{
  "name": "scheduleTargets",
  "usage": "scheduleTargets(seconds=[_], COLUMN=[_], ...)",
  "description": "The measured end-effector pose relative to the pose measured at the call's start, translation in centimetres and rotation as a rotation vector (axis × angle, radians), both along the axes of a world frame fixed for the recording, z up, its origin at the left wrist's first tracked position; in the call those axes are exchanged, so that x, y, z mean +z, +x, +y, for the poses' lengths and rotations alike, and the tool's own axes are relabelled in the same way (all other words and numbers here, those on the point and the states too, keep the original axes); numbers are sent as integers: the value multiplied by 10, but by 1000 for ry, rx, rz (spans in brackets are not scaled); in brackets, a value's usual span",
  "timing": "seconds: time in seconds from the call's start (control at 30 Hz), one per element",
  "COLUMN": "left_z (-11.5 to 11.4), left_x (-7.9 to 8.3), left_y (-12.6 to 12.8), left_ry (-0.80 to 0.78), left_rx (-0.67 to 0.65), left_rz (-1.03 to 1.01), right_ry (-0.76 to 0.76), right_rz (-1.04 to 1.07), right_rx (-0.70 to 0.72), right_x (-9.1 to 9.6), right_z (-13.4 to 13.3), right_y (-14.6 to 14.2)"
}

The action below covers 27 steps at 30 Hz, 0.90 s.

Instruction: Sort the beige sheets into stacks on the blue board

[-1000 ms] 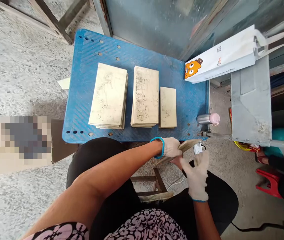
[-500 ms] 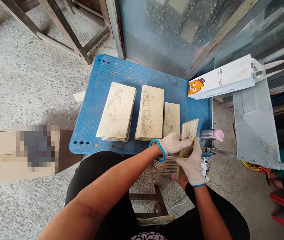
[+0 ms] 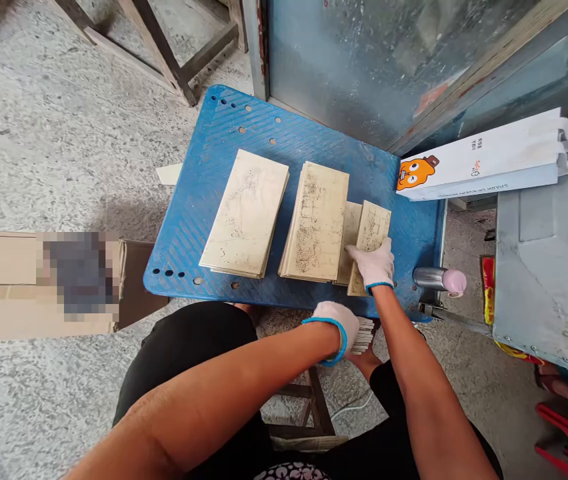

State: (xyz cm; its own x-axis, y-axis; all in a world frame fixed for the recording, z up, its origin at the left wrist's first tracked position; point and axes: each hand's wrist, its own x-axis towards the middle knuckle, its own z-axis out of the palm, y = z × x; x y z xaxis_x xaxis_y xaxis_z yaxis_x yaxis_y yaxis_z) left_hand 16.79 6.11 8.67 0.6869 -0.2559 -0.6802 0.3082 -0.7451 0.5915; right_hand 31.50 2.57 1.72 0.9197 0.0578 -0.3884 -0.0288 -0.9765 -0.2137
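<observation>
My right hand (image 3: 375,264), in a white knit glove with a blue cuff, grips a narrow cream board (image 3: 375,223), thumb at its left edge and fingers at its right. This board lies slanted, partly over another narrow cream board (image 3: 351,230) on the blue table. My left hand (image 3: 339,319), gloved the same way, is below the table's front edge, beside a stack of boards (image 3: 364,335) seen by their edges. Its fingers are hidden behind the glove's back. Two stacks of wider cream boards, a left one (image 3: 245,212) and a middle one (image 3: 318,220), lie further left, with dark smudges on top.
The blue plastic table (image 3: 189,220) has holes along its edges. A steel bottle with a pink lid (image 3: 439,279) lies at its right end, near a white paper bag (image 3: 484,157). A cardboard box (image 3: 4,267) stands left, a grey metal surface (image 3: 539,267) right.
My right hand has moved up and forward, laying the narrow board on the table. My left hand has let go of that board and dropped down beside the stack below. The view has shifted slightly.
</observation>
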Motion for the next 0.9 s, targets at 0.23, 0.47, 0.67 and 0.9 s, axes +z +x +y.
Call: scheduleTargets(seconds=[0.23, 0.47, 0.67, 0.9], left_z=[-11, -7, -9, -14], left_x=[4, 5, 2, -2], left_y=[-5, -6, -8, -4], left_ry=[-33, -53, -41, -48], left_rx=[-97, -63, -51, -21], left_rz=[42, 31, 33, 70], right_ry=[-89, -101, -97, 51], right_rz=[-69, -78, -98, -120], right_rx=[37, 39, 66, 60], right_x=[-29, -45, -49, -41], right_z=[25, 25, 24, 26], right_y=[2, 7, 4, -1])
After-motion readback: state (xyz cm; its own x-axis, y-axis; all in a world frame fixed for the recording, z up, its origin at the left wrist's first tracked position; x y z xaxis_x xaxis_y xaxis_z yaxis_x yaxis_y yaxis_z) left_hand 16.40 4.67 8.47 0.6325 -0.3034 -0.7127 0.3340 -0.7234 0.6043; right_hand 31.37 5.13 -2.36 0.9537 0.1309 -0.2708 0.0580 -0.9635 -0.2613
